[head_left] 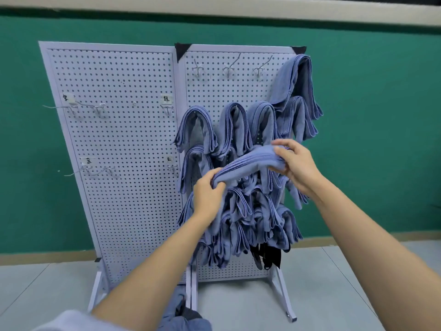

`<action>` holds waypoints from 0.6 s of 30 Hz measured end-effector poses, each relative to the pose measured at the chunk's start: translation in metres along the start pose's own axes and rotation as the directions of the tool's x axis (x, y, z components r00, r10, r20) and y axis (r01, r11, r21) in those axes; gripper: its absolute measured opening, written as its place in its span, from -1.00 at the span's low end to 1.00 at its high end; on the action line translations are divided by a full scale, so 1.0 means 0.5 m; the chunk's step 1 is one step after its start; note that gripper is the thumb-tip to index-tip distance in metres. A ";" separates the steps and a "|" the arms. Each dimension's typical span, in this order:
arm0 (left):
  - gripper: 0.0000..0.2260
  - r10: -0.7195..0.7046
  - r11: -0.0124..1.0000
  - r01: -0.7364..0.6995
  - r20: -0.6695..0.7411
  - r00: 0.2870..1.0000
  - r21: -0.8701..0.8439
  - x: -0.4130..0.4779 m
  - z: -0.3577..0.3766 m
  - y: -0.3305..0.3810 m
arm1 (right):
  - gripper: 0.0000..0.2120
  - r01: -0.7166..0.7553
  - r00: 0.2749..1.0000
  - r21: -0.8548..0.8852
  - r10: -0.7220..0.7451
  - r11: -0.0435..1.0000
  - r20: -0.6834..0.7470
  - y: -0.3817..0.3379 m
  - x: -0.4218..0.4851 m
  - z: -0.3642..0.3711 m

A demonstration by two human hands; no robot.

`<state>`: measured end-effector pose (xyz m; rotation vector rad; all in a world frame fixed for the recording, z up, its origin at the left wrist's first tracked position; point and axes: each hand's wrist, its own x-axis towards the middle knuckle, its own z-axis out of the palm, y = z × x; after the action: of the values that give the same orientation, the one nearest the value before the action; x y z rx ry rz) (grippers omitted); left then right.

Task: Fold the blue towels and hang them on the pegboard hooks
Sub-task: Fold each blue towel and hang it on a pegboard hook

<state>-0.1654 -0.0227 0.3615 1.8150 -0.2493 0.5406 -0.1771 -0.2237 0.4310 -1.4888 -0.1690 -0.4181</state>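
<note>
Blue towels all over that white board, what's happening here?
A person is holding one folded blue towel in front of the right pegboard panel, left hand gripping its lower end and right hand its upper end. Many hung towels already drape over hooks on that panel. Along its top row three hooks are bare, and the left panel holds no towels.
</note>
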 end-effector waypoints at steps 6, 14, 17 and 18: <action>-0.75 0.007 0.986 -0.011 0.024 1.000 0.169 0.046 -0.026 0.018 | -0.80 -0.097 0.995 -0.420 0.101 0.902 -0.014 0.124 -0.033 -0.050; -0.80 0.055 0.966 -0.051 -0.010 0.998 0.253 0.084 0.014 0.109 | -0.54 0.223 0.969 -0.544 -0.124 0.809 0.213 0.073 0.000 0.060; -0.80 0.100 0.967 -0.099 0.005 0.995 0.233 0.101 0.029 0.133 | -0.45 0.242 0.969 -0.728 -0.199 0.642 0.147 0.063 0.017 0.064; -0.81 0.116 0.966 -0.116 0.012 0.993 0.232 0.106 0.033 0.139 | -0.50 0.255 0.963 -0.746 -0.234 0.615 0.135 0.058 0.025 0.059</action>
<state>-0.1452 -0.0545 0.4421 2.0357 -0.3029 0.6764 -0.1507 -0.1959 0.4108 -2.3305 -0.2345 -0.7573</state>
